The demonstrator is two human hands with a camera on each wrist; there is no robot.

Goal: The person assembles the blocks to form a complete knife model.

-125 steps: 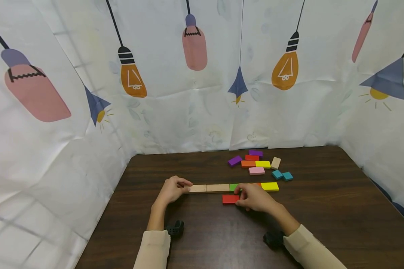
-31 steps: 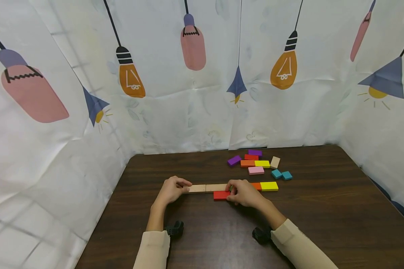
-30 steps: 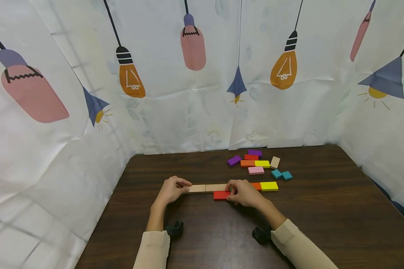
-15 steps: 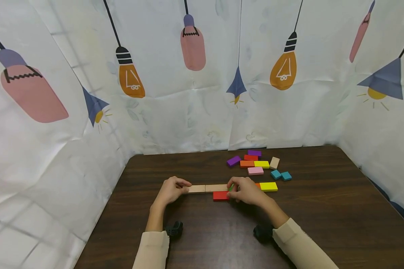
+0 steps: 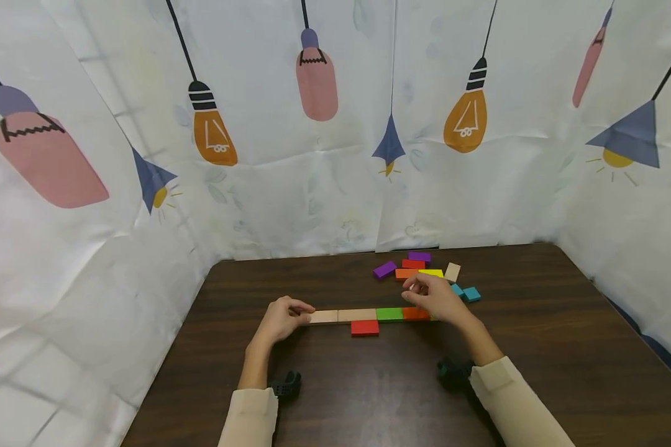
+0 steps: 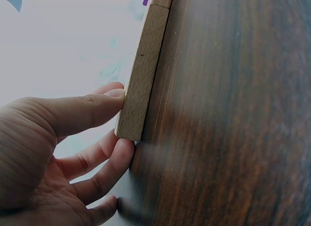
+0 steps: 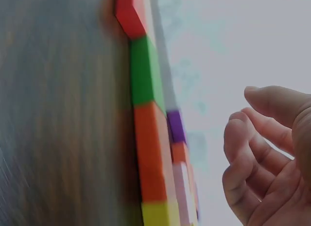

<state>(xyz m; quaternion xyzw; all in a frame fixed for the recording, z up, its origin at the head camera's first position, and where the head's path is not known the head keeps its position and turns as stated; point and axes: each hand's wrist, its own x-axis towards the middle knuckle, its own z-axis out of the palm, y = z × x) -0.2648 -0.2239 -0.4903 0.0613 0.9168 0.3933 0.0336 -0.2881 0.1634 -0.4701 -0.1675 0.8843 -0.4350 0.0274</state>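
Note:
A straight row of flat blocks lies across the table: two plain wooden blocks (image 5: 324, 317), a green block (image 5: 389, 315), an orange block (image 5: 415, 314), and a yellow block (image 7: 160, 214) mostly covered by my right hand in the head view. Against the row's near side sits a red block (image 5: 365, 329). My left hand (image 5: 281, 319) pinches the left end of the outer wooden block, thumb at its upper edge and fingertips at its end. Above the row's right part, my right hand (image 5: 438, 301) hovers with loosely bent fingers and nothing between them.
Behind the row lie loose blocks: purple (image 5: 384, 269), red (image 5: 413, 264), orange (image 5: 406, 274), yellow (image 5: 432, 273), plain wood (image 5: 452, 272) and teal (image 5: 471, 294). A pink block (image 7: 181, 192) is mostly hidden by my right hand in the head view. A patterned curtain (image 5: 313, 205) borders the table.
The red block has slid left and up against the row. My right hand has let go of it and moved back and right, uncovering the green and orange blocks. The left hand stays put.

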